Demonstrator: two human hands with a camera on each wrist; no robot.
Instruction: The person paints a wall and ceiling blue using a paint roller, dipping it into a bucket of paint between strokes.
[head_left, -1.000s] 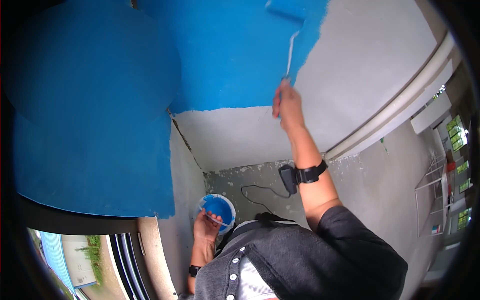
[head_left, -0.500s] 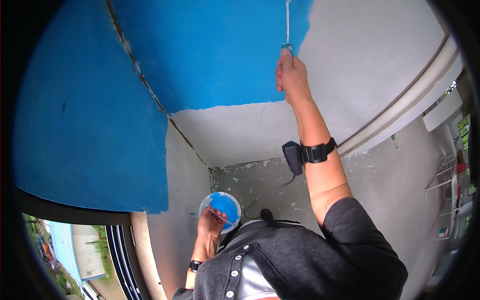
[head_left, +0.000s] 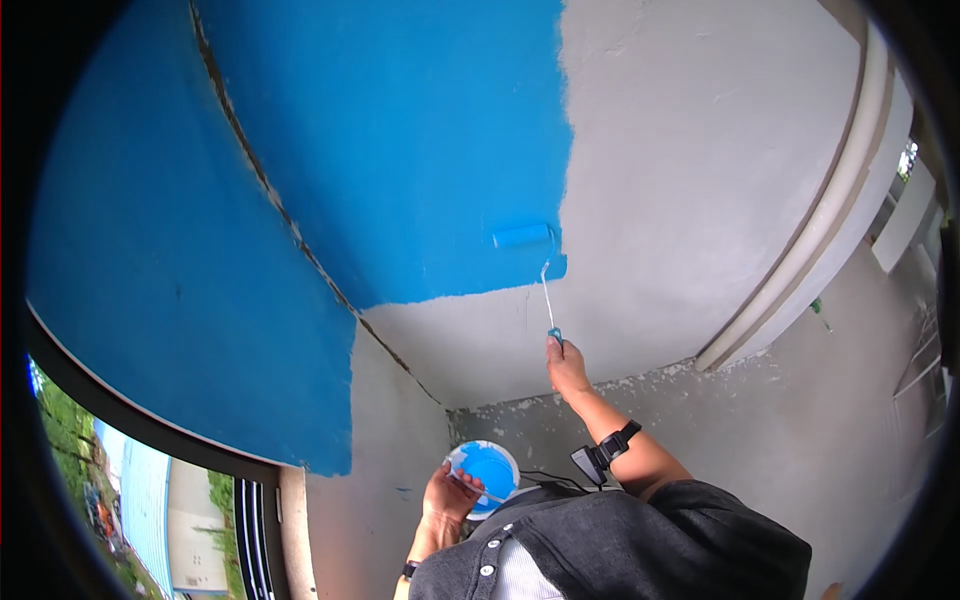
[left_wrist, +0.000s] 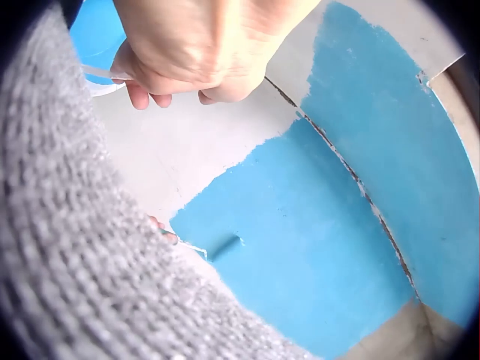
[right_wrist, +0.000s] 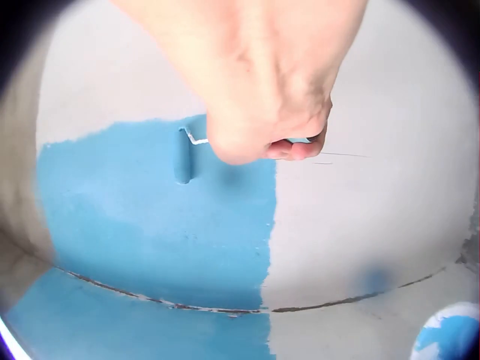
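Note:
My right hand [head_left: 567,368] grips the handle of a paint roller [head_left: 522,236], whose blue sleeve lies against the blue-painted part of the wall, close to its lower right corner. In the right wrist view the fingers curl round the teal handle, and a white wire frame leads to the roller sleeve [right_wrist: 182,155]. Lower down, near my body, my left hand [head_left: 452,495] holds a white paint bucket [head_left: 514,467] by its thin pale handle [head_left: 488,494]. Blue paint fills part of the bucket and smears its inner wall. From the left wrist view, curled fingers hold that handle [left_wrist: 97,72].
A bare grey-white wall [head_left: 690,130] spreads right of the blue. A cracked corner seam [head_left: 265,185] divides it from another blue-painted wall at left. A window [head_left: 150,500] is at lower left, a pale pipe [head_left: 800,260] at right, a paint-spotted floor [head_left: 720,440] below.
My right hand has brought the roller down the wall, from the top of the view to near the blue area's lower edge. The head view has shifted; my left hand still holds the bucket.

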